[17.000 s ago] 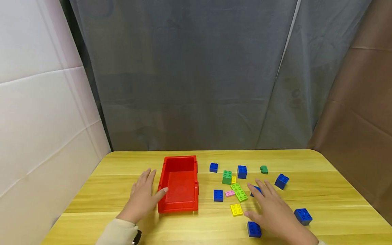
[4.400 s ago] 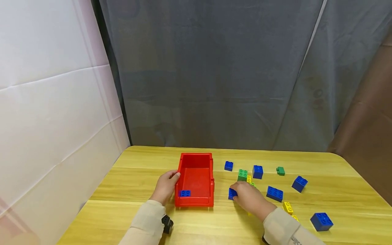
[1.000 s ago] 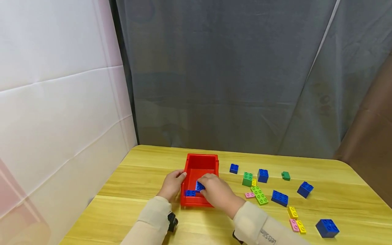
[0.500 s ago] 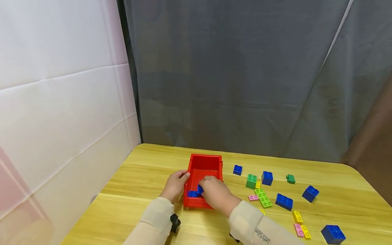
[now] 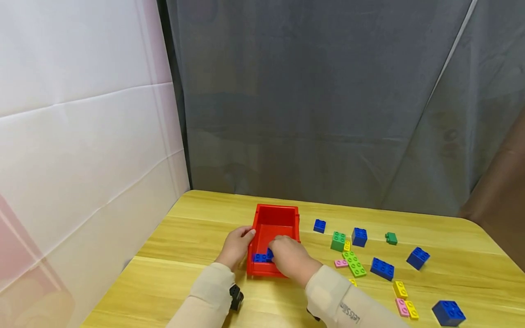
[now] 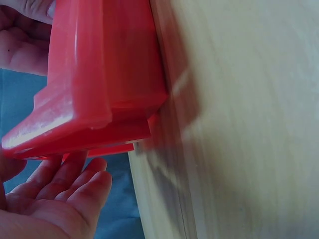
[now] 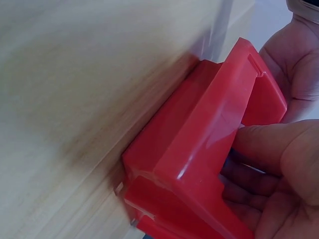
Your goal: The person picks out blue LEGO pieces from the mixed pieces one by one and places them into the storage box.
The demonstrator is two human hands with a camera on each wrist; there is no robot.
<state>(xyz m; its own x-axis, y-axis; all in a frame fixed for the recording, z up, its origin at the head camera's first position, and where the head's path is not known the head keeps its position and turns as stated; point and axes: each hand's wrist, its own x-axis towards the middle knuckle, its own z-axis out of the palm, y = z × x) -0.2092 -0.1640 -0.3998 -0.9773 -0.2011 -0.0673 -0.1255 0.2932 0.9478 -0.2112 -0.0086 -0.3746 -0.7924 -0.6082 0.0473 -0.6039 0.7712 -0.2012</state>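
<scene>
My left hand (image 5: 235,248) grips the left rim of a red plastic bin (image 5: 277,211), thumb on top and fingers outside the wall. In the left wrist view the fingers (image 6: 82,191) curve under the rim. Reaching down into the front of the bin, my right hand (image 5: 293,259) pinches a blue toy brick (image 5: 269,255), mostly hidden behind the fingers. Beside it, another blue brick (image 5: 259,258) lies on the bin floor near the front left corner. The right wrist view shows my right thumb and fingers inside the red bin (image 7: 199,134); no brick shows there.
Right of the bin lie several loose bricks: blue (image 5: 319,226), green (image 5: 338,241), lime green (image 5: 354,264), pink (image 5: 341,263) and yellow (image 5: 400,289). A large blue brick (image 5: 449,313) sits near the front right. A grey curtain (image 5: 287,100) hangs behind the wooden table (image 5: 172,255).
The right hand has carried a blue brick from the table into the bin and lowered it beside the first one. Earlier the left hand was apart from the bin; now it holds the rim.
</scene>
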